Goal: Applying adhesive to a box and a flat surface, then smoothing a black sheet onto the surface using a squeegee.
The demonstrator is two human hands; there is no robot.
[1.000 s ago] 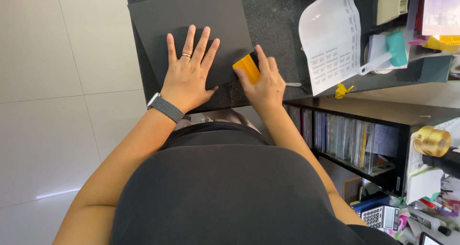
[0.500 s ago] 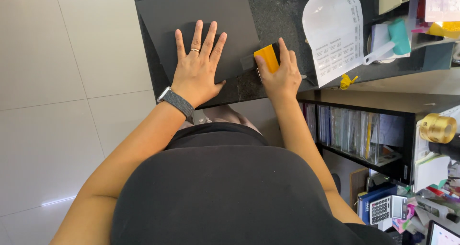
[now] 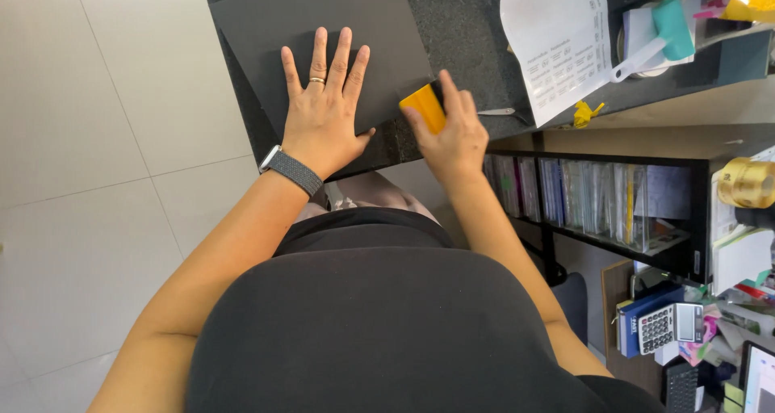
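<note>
My left hand (image 3: 323, 110) lies flat, fingers spread, on a large black sheet (image 3: 323, 25) that covers the near end of a dark speckled counter (image 3: 468, 33). A ring and a grey wrist band are on that hand. My right hand (image 3: 454, 130) grips a small yellow squeegee-like block (image 3: 424, 108) and presses it against the right edge of the black sheet.
A white printed paper (image 3: 561, 37) lies curled on the counter to the right, beside a yellow scrap (image 3: 583, 114) and a teal-handled tool (image 3: 670, 21). Below the counter stand shelves of files (image 3: 581, 199), a gold ribbon roll (image 3: 747, 183) and a calculator (image 3: 670, 326). White floor tiles (image 3: 97, 138) lie left.
My right hand has slid the yellow block from the sheet's lower area out to its right edge. The left hand stays flat on the sheet; the camera view has shifted slightly.
</note>
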